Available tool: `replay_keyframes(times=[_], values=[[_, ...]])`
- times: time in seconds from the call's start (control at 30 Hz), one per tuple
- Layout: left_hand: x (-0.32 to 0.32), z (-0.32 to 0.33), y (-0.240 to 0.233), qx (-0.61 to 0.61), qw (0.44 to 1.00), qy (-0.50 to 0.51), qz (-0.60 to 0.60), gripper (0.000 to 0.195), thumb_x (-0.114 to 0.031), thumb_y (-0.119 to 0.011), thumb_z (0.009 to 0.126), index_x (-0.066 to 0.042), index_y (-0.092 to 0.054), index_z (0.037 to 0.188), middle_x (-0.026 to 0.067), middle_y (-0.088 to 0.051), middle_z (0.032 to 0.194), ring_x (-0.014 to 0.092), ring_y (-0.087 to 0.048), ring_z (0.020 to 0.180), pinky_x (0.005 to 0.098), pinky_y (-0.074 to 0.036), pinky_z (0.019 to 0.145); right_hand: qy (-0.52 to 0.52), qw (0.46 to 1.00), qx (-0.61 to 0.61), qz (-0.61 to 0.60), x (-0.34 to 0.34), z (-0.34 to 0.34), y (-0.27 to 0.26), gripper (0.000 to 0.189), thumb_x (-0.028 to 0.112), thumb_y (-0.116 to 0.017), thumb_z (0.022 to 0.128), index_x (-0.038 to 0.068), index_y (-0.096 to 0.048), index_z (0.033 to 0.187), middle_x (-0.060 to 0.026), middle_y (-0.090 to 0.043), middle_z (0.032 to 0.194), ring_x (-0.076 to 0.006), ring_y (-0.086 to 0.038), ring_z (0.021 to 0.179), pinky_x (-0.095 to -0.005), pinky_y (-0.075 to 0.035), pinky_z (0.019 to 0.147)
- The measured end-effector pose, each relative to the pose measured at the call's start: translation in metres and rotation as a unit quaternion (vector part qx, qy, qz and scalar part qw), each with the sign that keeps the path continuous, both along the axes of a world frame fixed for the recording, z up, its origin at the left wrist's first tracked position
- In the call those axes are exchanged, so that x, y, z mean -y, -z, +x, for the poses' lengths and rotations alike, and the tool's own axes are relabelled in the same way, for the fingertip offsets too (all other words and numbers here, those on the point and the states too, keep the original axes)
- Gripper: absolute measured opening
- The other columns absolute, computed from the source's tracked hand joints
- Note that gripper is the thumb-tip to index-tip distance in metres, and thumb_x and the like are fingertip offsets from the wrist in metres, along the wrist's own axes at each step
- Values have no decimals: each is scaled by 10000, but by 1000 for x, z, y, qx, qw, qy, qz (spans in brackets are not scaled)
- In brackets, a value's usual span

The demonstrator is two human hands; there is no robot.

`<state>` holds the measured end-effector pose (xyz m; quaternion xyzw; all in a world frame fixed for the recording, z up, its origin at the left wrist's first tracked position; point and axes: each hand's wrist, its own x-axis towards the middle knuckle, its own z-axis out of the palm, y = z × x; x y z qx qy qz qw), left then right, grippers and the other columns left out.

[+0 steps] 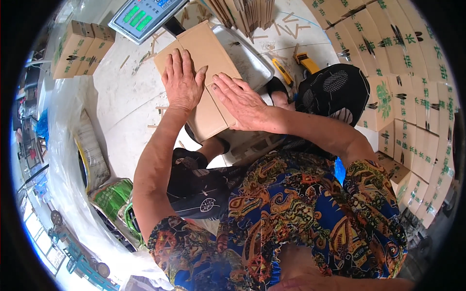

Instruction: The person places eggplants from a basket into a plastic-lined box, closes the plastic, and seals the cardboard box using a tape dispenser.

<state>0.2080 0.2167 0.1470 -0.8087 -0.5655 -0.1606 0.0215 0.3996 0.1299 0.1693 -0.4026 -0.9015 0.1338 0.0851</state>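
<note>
A plain brown cardboard box (208, 117) lies in front of me, its two top flaps meeting along a middle seam. My left hand (182, 80) is spread palm down on the left flap, thumb out beside the seam. On the near right part of the top rests my right hand (242, 100), its fingers slanting up and left. The thumb of that hand is mostly hidden near the box edge. Under the box's right side shows a pale metal tray (251, 58). A scale display (140, 18) with lit green panels stands beyond the box.
Printed cartons (407, 98) are stacked at the right, and two more cartons (78, 49) stand at the left. Folded cardboard (251, 16) leans at the back. A yellow cutter (283, 72) and a yellow-handled tool (306, 62) lie by my foot. Sacks (93, 151) and plastic sheeting (67, 174) line the left.
</note>
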Motion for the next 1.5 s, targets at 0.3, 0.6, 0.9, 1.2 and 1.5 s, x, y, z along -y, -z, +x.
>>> replay_keyframes(times=[0.3,0.6,0.9,1.2,1.5], values=[[-32,-15,-1,-9,998,60,-9,687,-553,-442,929,-106,-341,1440,173,-288,1509,371,-252,1392,512,-230,1086,-58,989,-81,-110,-77,1,-19,944,636,-689,705,-96,-457,1254,-295,-448,1289,-390,-420,1245,-507,-383,988],[-25,-5,-10,3,998,56,-32,626,-459,-495,933,-98,-358,1426,189,-263,1509,388,-232,1392,510,-220,1093,117,990,-63,-46,-227,14,0,536,352,-660,827,7,-546,1221,-206,-601,1160,-362,-566,1068,-406,-444,937],[-19,-5,-14,17,998,50,-32,612,-428,-544,914,-113,-378,1411,176,-284,1501,379,-258,1383,504,-256,1076,-64,984,-5,165,-238,2,-6,69,120,-598,813,60,-569,830,-86,-556,833,-271,-586,858,-408,-493,729],[-15,-6,-19,12,998,46,-28,623,-438,-593,871,-103,-428,1369,175,-303,1485,379,-266,1371,498,-270,1071,9,974,-8,228,-212,1,11,182,71,-577,772,55,-514,942,-77,-523,924,-256,-569,932,-368,-512,735],[-18,2,-19,13,1000,17,-21,678,-502,-580,860,-212,-380,1439,168,-284,1504,409,-264,1365,566,-259,1052,225,967,-92,-78,-195,95,68,498,278,-625,859,25,-468,1258,-201,-595,1151,-313,-608,1022,-400,-505,813]])
